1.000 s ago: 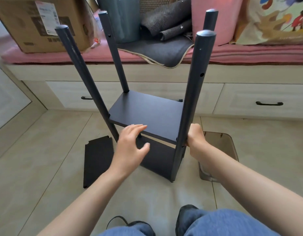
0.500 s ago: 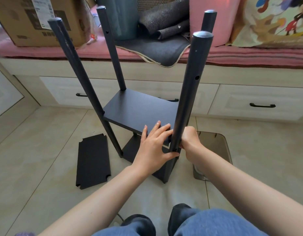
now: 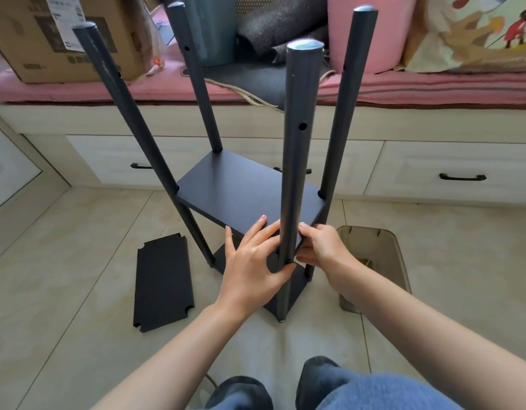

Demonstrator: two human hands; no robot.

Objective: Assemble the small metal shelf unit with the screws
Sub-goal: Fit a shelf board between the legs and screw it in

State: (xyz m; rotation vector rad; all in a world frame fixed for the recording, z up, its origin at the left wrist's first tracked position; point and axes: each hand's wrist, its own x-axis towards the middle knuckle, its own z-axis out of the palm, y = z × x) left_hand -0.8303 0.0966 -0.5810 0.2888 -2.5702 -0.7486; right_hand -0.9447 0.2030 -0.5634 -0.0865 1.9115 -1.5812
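Note:
The dark grey shelf unit (image 3: 241, 190) stands on the tiled floor with four upright posts, one panel fixed partway up and another at the bottom. The near post (image 3: 297, 161) rises right in front of me. My left hand (image 3: 252, 261) lies over the raised panel's front edge beside that post, fingers flat on top and thumb wrapped underneath against the post. My right hand (image 3: 320, 247) grips the same corner from the right, thumb above and fingers curled below. No screw is visible; the joint is hidden by my hands. A loose panel (image 3: 162, 279) lies flat on the floor to the left.
A brown translucent bin (image 3: 374, 241) stands on the floor just right of the unit. Behind it runs a window seat with drawers (image 3: 459, 173), a cardboard box (image 3: 57, 39) and cushions (image 3: 371, 34). My knees (image 3: 359, 389) are at the bottom edge.
My left hand slid right from the middle of the panel's front edge to the corner at the near post. My right hand stayed at that corner. The view has drawn closer.

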